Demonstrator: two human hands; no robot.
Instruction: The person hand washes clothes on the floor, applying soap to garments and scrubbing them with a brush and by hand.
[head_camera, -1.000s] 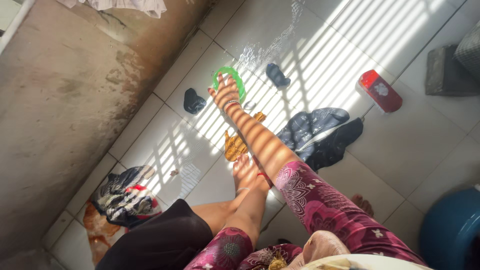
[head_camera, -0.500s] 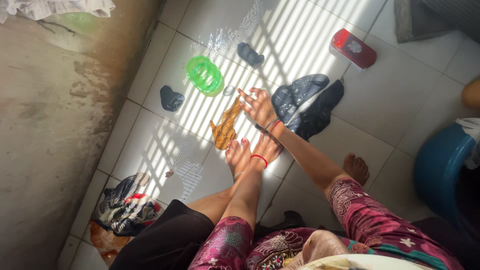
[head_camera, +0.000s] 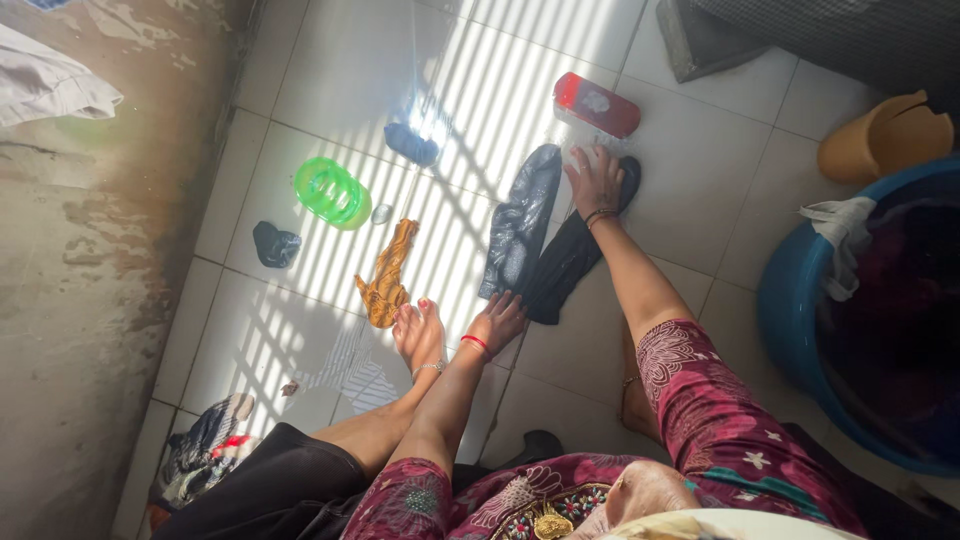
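Observation:
I am crouched over a white tiled floor (head_camera: 700, 200) striped with sunlight. My right hand (head_camera: 595, 180) lies with fingers spread on the far end of a black cloth (head_camera: 560, 265), just below a red oblong box (head_camera: 597, 104). My left hand (head_camera: 497, 320), with a red band at the wrist, curls over the near end of the same cloth. A wet grey-blue cloth (head_camera: 520, 218) lies alongside it on the left. My bare foot (head_camera: 420, 335) rests beside the left hand.
A green round dish (head_camera: 332, 192), an orange-brown cloth (head_camera: 387, 275) and two small dark rags (head_camera: 412, 145) (head_camera: 274, 243) lie to the left. A blue tub (head_camera: 800, 330) of dark laundry stands at the right. A clothes heap (head_camera: 205, 445) lies by the concrete wall (head_camera: 90, 300).
My right hand left the green dish and swept right to the far end of the black cloth. My left hand moved from my foot to the cloth's near end. The view swung right.

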